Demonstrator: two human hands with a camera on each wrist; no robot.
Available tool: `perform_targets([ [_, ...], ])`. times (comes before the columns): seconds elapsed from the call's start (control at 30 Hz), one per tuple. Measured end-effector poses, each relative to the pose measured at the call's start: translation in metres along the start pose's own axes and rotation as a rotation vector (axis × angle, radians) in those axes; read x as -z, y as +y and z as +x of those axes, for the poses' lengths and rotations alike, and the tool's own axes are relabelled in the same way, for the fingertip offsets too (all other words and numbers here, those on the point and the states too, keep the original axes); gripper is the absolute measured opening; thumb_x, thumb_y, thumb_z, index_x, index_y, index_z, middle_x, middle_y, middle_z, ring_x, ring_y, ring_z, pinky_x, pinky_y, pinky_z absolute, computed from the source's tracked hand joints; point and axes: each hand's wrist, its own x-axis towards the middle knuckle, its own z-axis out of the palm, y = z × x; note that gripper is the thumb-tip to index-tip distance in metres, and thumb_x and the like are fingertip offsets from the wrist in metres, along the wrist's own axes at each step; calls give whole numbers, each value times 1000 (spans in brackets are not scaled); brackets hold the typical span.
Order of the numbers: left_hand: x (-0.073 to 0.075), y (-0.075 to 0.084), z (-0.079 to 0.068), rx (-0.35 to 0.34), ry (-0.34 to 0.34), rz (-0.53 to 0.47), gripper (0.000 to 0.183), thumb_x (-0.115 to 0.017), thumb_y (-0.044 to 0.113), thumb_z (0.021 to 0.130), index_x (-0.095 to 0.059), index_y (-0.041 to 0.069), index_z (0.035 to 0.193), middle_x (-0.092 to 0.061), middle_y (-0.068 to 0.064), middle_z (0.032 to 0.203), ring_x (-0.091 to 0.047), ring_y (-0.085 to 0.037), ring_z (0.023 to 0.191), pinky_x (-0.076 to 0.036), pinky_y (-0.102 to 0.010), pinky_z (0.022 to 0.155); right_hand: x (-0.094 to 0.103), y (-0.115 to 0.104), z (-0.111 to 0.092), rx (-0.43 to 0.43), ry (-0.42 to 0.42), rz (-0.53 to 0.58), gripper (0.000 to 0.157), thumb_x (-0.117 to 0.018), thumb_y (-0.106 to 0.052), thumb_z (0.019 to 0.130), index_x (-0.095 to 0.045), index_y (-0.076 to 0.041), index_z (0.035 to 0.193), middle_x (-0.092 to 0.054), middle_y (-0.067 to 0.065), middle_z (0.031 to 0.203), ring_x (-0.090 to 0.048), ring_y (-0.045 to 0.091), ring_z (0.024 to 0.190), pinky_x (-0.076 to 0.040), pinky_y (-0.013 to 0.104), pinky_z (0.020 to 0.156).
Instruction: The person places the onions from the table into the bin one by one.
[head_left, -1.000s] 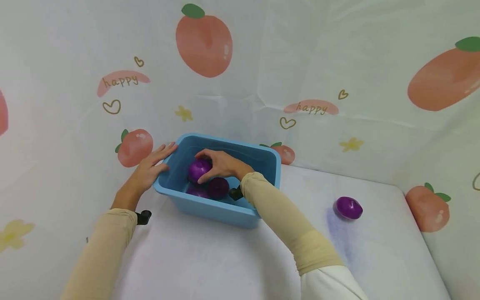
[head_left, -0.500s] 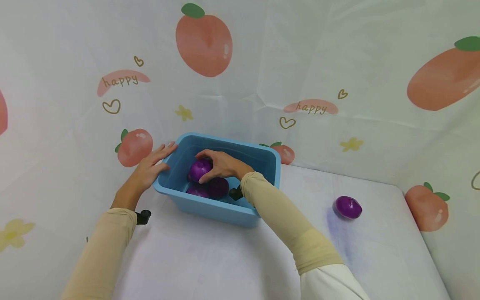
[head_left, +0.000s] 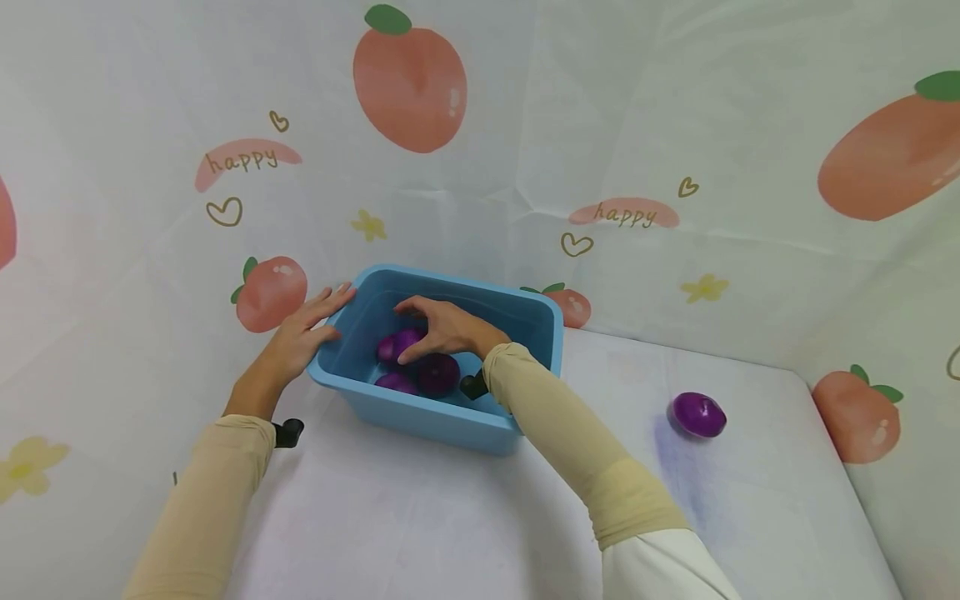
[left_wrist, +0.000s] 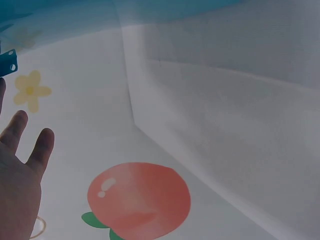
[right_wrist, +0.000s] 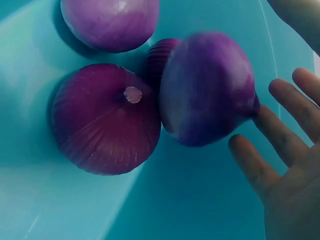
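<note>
Purple onions lie in a light-blue plastic bin point(head_left: 442, 427). In the right wrist view, a smooth onion point(right_wrist: 207, 90) leans beside a darker ribbed onion point(right_wrist: 105, 120), with a pale onion point(right_wrist: 111, 25) above them and another partly hidden behind. My right hand point(head_left: 450, 327) is inside the bin, fingers and thumb spread around the smooth onion without gripping it; one fingertip is at or very near its pointed end. My left hand point(head_left: 296, 337) rests on the bin's left rim with extended fingers. In the left wrist view, the left hand point(left_wrist: 20, 175) shows its spread fingers.
A single purple onion point(head_left: 698, 415) lies on the white-covered table point(head_left: 765, 492), right of the bin. Beside it, the cover has a bluish-purple stain point(head_left: 684, 475). A white backdrop point(head_left: 510, 100) with peach prints stands close behind the bin.
My right hand has let go of the onion it held; its fingers have spread and the onion sits lower among the others. The left hand and bin have stayed put.
</note>
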Motion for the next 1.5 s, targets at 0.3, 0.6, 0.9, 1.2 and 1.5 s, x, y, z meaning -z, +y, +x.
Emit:
perform_targets([
  [0.3, 2, 1, 0, -3, 5, 1, 63, -48, 26, 100, -32, 45, 157, -25, 2, 171, -9, -33, 162, -21, -81, 114, 4, -3, -1, -3, 31, 11, 88, -83, -44, 82, -40, -19, 155, -45, 0, 160, -41, 18, 150, -34, 39, 126],
  [0.6, -3, -3, 0, -4, -6, 5, 61, -47, 28, 101, -31, 44, 158, -25, 0, 171, -10, -35, 162, -21, -81, 114, 9, -10, -8, 2, 46, 49, 86, -81, -44, 84, -39, -20, 155, -48, -1, 158, -41, 18, 150, -36, 43, 125],
  [0.9, -1, 0, -3, 1, -1, -21, 63, -48, 23, 100, -32, 43, 158, -25, -2, 171, -8, -34, 162, -20, -81, 114, 42, -21, -41, 42, 86, 69, 81, -77, -45, 88, -38, -22, 155, -49, 4, 157, -44, 23, 148, -41, 48, 121],
  [1.2, 0, 2, -2, -2, -2, -11, 63, -48, 23, 101, -31, 43, 158, -25, -3, 171, -8, -35, 162, -19, -82, 114, 75, 2, -98, 58, 271, 28, 74, -78, -38, 89, -43, -20, 152, -53, 4, 154, -50, 21, 143, -45, 47, 117],
  [1.5, 1, 2, -3, -2, -5, -1, 63, -47, 25, 101, -30, 43, 158, -24, -3, 171, -8, -36, 162, -21, -83, 113, 102, 35, -171, -35, 494, 18, 71, -80, -35, 87, -49, -14, 148, -56, 6, 151, -59, 30, 134, -52, 52, 108],
])
